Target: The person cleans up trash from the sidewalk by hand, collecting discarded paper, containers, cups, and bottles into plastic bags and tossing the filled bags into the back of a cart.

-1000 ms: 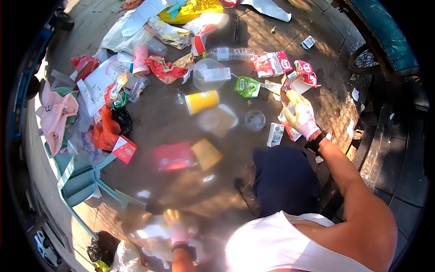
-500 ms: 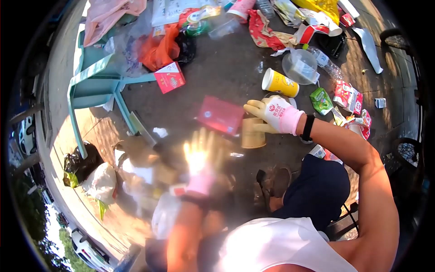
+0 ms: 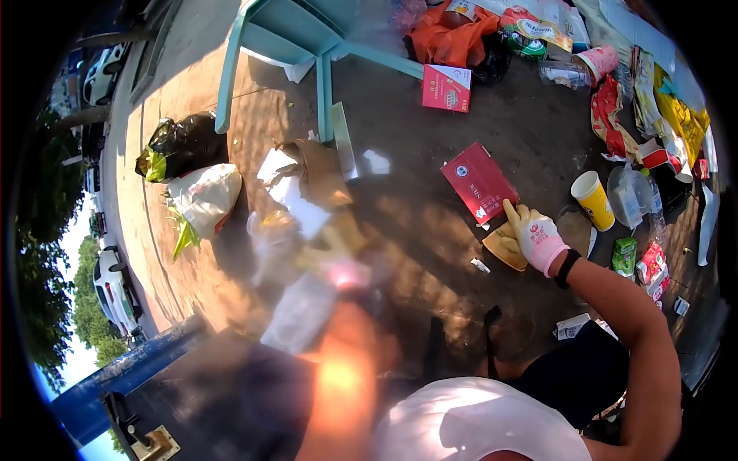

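Observation:
My right hand [image 3: 536, 240], in a white and pink glove, grips a tan paper cup [image 3: 503, 247] that is tilted towards the ground. Its fingertips are at the lower corner of a flat red box [image 3: 480, 183], and I cannot tell if they touch it. My left hand [image 3: 342, 257], gloved too, is smeared by motion; its fingers cannot be made out. Around it lie a crumpled whitish plastic bag [image 3: 298, 311], white paper [image 3: 296, 196] and a torn brown paper bag [image 3: 323, 175].
An overturned pale green chair [image 3: 296, 37] stands at the top left. A red-and-white box [image 3: 446, 88] lies by its leg. To the right are a yellow cup [image 3: 592, 201], clear plastic containers [image 3: 629, 194] and a green carton [image 3: 624, 256]. Bags [image 3: 204, 200] lie at left.
The view has swung left, so the litter sits further right. My left hand has moved over the bags and papers. The paper cup has tipped in my right hand.

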Demonstrator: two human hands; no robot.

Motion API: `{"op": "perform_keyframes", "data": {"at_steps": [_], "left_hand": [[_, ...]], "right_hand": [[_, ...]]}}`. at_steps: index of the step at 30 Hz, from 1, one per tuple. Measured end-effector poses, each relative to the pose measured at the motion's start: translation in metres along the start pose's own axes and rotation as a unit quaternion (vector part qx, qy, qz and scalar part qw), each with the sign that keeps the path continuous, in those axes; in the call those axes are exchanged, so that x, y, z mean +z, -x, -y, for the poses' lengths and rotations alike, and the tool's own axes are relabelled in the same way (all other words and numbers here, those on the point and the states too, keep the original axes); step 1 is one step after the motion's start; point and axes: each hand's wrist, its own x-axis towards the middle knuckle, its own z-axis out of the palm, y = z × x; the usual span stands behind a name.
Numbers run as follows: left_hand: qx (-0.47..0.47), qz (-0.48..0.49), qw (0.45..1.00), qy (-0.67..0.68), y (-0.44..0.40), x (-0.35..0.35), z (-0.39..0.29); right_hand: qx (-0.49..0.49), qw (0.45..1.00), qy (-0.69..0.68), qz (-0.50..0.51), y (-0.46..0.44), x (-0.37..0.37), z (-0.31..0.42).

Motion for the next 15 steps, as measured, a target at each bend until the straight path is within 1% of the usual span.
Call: {"op": "perform_keyframes", "data": {"at_steps": [2, 5, 7, 9, 10, 11, 12, 13, 14, 15], "left_hand": [[-0.013, 0.087, 0.996, -0.021, 0.004, -0.01, -0.007], [-0.028, 0.212, 0.976, -0.04, 0.029, -0.031, -0.048], [-0.012, 0.257, 0.963, -0.075, 0.048, -0.042, -0.063], [0.106, 0.298, 0.945, -0.089, 0.066, -0.063, -0.083], [0.068, 0.359, 0.93, 0.036, 0.072, -0.032, -0.065], [0.014, 0.414, 0.897, 0.155, 0.079, -0.003, -0.047], [0.369, 0.294, 0.874, -0.117, 0.102, 0.014, -0.031], [0.326, 0.231, 0.915, -0.054, 0.114, 0.017, -0.042], [0.287, 0.164, 0.944, 0.02, 0.127, 0.02, -0.054], [0.236, 0.255, 0.937, -0.03, 0.135, -0.013, -0.077]], "right_hand": [[0.001, 1.0, -0.002, 0.015, -0.005, -0.002, 0.003], [0.003, 0.999, -0.007, 0.031, -0.015, -0.009, 0.007], [0.008, 0.999, -0.011, 0.052, -0.021, -0.018, 0.015], [0.01, 0.998, -0.017, 0.065, -0.024, -0.025, 0.017], [0.009, 0.998, -0.003, 0.063, -0.022, -0.026, 0.014], [0.004, 0.998, 0.007, 0.058, -0.019, -0.024, 0.012], [-0.01, 0.999, 0.014, 0.048, -0.023, -0.021, 0.014], [-0.008, 0.999, 0.01, 0.05, -0.024, -0.021, 0.017], [-0.012, 0.999, 0.003, 0.051, -0.023, -0.019, 0.016], [-0.019, 0.999, 0.018, 0.041, -0.025, -0.008, 0.012]]}}
